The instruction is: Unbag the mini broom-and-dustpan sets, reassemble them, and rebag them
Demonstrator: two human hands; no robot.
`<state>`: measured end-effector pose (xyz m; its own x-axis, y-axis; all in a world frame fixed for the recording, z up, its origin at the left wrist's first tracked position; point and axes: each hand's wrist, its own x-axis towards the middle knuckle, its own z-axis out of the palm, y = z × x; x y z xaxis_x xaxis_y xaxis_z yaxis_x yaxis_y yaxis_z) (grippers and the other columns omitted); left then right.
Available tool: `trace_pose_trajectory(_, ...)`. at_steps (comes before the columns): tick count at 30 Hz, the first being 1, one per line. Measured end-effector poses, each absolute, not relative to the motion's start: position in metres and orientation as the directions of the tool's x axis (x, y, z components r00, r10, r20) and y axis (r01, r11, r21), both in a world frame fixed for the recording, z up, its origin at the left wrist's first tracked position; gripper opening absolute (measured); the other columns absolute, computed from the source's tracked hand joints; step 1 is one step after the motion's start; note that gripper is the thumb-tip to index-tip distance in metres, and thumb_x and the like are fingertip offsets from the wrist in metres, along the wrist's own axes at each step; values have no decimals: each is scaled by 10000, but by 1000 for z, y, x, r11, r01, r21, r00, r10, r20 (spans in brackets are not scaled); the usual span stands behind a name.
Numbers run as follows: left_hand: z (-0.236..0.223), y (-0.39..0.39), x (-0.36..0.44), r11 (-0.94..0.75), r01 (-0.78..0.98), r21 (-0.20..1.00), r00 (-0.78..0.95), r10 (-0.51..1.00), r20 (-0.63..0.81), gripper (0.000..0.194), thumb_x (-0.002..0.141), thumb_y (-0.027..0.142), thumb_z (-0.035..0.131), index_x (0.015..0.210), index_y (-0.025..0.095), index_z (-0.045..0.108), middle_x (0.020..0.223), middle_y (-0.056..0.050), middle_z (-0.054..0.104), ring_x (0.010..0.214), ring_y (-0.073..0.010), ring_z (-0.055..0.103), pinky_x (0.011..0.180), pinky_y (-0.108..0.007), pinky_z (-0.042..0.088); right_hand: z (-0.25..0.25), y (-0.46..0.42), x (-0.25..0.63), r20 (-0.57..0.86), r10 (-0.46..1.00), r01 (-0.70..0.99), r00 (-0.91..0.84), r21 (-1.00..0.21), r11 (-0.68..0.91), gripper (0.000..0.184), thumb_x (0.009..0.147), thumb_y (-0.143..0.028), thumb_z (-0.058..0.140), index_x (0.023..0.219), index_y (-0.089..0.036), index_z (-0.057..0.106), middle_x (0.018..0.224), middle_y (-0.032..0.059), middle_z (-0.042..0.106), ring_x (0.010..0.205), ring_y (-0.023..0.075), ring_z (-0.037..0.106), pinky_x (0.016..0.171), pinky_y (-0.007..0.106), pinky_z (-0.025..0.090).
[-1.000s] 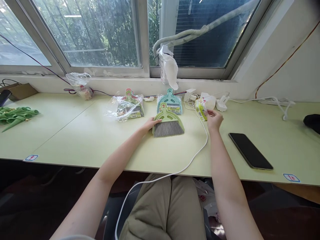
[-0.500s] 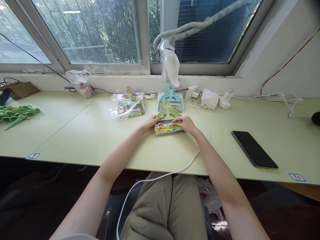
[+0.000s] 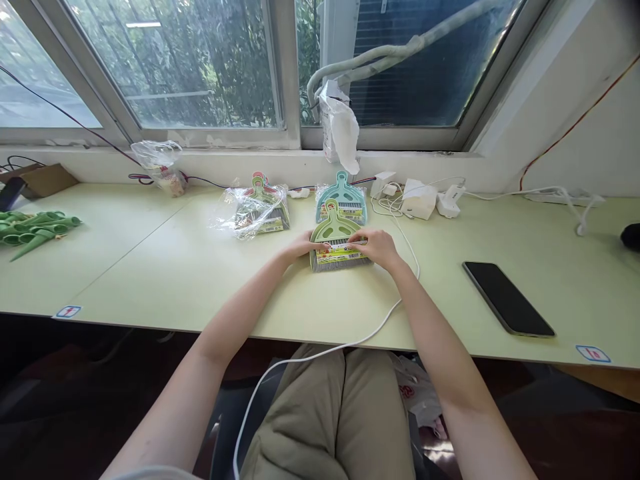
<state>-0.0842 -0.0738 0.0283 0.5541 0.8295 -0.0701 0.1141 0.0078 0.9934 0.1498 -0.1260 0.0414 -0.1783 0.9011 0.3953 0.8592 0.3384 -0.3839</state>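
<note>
A small green dustpan and brush set (image 3: 333,229) lies on the table in front of me, its handle pointing away. Around its grey bristles (image 3: 339,266) runs a yellow printed paper label (image 3: 341,253). My left hand (image 3: 303,246) pinches the label's left end, thumb on top. At the other end, the fingers of my right hand (image 3: 376,247) are closed on the label's upper edge. Bristle tips show below the label. Just behind is a blue dustpan set (image 3: 343,193) in clear plastic wrap.
Wrapped dustpan sets (image 3: 265,207) lie to the left under loose plastic. A white cable (image 3: 350,343) crosses the table's front edge beside my right arm. A phone (image 3: 509,299) lies at right, green dustpan-like pieces (image 3: 37,228) at far left. Chargers (image 3: 419,199) stand near the wall.
The label has slid up toward the handle, baring more bristles below it. My left fingers have come further over its left end; my right hand has moved slightly up.
</note>
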Motion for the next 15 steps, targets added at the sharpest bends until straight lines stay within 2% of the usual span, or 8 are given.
trace_pose_trajectory(6,27,-73,-85,-9,100,995,588,807,-52,562,600,331,841,1081,139,621,1040,-109,713,898,-247,682,868,-413,522,39,-124,147,387,898,825,-211,-422,376,113,776,-356,693,812,-263,747,890,-3,736,830,174,635,668,269,405)
trace_pose_trajectory(15,26,-74,-84,-12,85,996,580,814,-40,581,583,310,846,1095,133,636,1011,-105,721,903,-254,685,876,-424,527,38,-123,149,361,919,831,-159,-454,322,112,758,-364,696,801,-271,741,862,-23,734,805,170,631,653,273,394)
